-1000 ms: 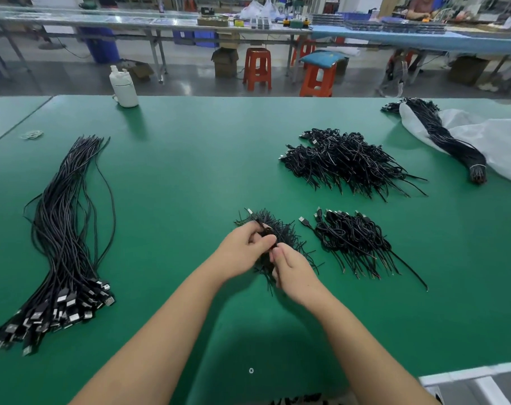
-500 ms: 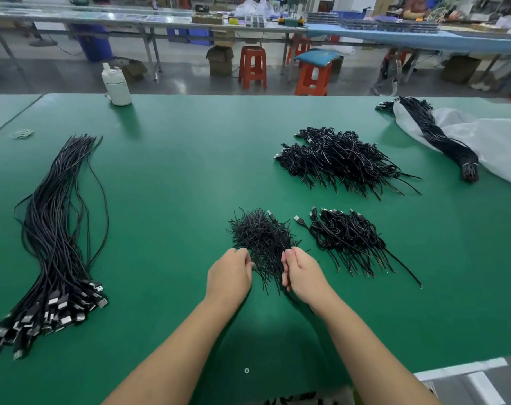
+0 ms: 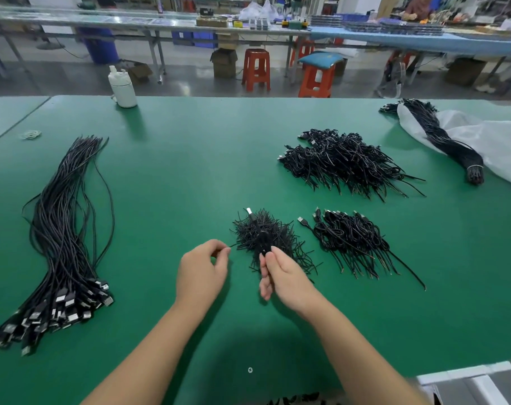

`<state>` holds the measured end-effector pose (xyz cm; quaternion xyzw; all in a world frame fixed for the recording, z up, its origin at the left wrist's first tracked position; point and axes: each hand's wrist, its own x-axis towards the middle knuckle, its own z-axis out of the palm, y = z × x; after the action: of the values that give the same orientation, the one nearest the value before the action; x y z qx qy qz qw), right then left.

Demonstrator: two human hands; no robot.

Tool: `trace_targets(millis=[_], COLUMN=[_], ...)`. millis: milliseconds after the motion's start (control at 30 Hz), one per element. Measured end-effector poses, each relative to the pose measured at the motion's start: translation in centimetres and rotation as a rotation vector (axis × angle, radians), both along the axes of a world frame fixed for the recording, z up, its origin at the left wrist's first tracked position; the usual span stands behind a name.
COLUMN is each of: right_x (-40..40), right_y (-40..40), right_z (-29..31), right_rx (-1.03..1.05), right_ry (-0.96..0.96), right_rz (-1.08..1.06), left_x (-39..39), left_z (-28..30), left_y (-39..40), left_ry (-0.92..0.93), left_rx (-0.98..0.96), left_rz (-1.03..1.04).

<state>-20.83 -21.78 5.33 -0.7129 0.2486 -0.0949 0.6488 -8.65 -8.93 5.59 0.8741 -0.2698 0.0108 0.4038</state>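
Tie-picking step: left hand (image 3: 201,273) pinches thin black wire tie (image 3: 233,245); right hand (image 3: 286,276) grips folded black USB cable (image 3: 254,226); likely wrap next.

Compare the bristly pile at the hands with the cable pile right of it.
The tie pile is short strands bristling every way; the cable pile is looped cables with tails trailing nearward. The tie pile shows one plug; the cable pile a row of them. Left hand and right hand pinch at the tie pile; the cable pile lies untouched. Both are black.
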Motion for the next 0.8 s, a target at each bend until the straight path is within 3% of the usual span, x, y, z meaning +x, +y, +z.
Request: trace_targets(millis=[100, 233, 333, 400, 533, 633, 733, 800], right_x=[0.6, 0.9, 0.8, 0.7, 0.6, 0.4, 0.4, 0.3], right_y=[1.1, 1.2, 1.0, 0.8, 0.5, 0.4, 0.3, 0.4], right_z=[0.1, 0.0, 0.1, 0.3, 0.9, 1.5, 2.0, 2.2], right_rx=[-0.011, 0.034, 0.179, 0.235, 0.173, 0.155, 0.152, 0.144], right_ry=[0.019, 0.036, -0.023, -0.057, -0.015, 0.037, 0.093, 0.111], right_rz=[0.058, 0.005, -0.048, -0.088, -0.088, -0.046, 0.031, 0.081], left_x=[-0.6, -1.6, -1.8, -1.9, -1.8, -1.5, -1.1, -0.9], left_z=[0.4, 0.4, 0.5, 0.6, 0.6, 1.4, 2.5, 3.1], left_y=[-1.0, -1.4, -1.2, -0.9, -0.9, -1.1, -1.4, -1.5], left_ry=[0.126, -0.052, -0.101, -0.25, -0.715, -0.867, -0.865, -0.719], left_rx=[-0.043, 0.057, 0.056, 0.087, 0.133, 0.09, 0.111, 0.133], left_rz=[-0.078, -0.139, -0.201, -0.263, -0.35, -0.447, -0.667, -0.687])
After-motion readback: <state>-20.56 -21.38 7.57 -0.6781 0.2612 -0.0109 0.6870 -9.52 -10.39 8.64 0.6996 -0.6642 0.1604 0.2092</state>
